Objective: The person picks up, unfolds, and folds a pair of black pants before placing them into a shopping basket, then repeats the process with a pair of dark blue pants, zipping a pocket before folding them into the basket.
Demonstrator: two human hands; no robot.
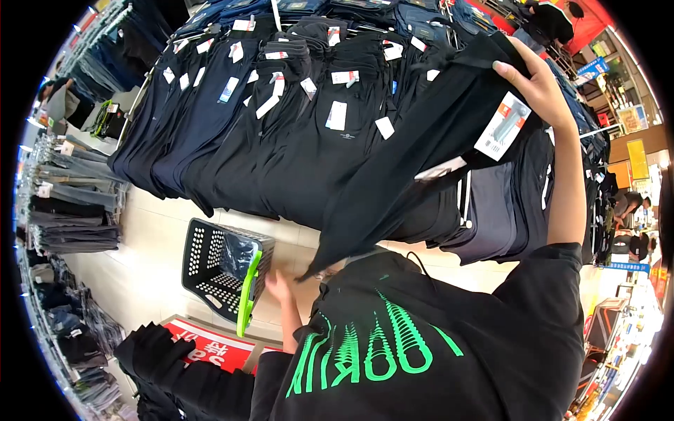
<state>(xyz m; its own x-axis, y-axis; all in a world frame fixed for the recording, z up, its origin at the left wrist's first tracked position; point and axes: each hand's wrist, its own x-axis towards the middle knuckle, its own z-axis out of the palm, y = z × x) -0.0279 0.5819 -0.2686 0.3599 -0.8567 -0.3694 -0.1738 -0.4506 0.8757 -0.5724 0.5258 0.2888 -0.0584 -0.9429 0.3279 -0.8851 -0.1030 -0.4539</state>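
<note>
My right hand [537,81] is raised at the upper right, its fingers and thumb closed on the waist end of black trousers [393,161]. A white and orange tag [503,126] hangs from them below my hand. The legs slant down to the left, ending close to my left hand [281,286]. Slightly blurred, that hand is low beside the green handle [247,291] of a black shopping basket [200,263], fingers apart and holding nothing that I can see. Inside the basket lies a dark item in clear plastic [240,254].
A long display of tagged dark trousers [302,161] runs ahead of me, with folded jeans [421,21] behind it. Clothes racks [77,203] line the left side. Black garments [182,375] and a red sign [210,344] are at the lower left. Other people [551,24] stand farther off.
</note>
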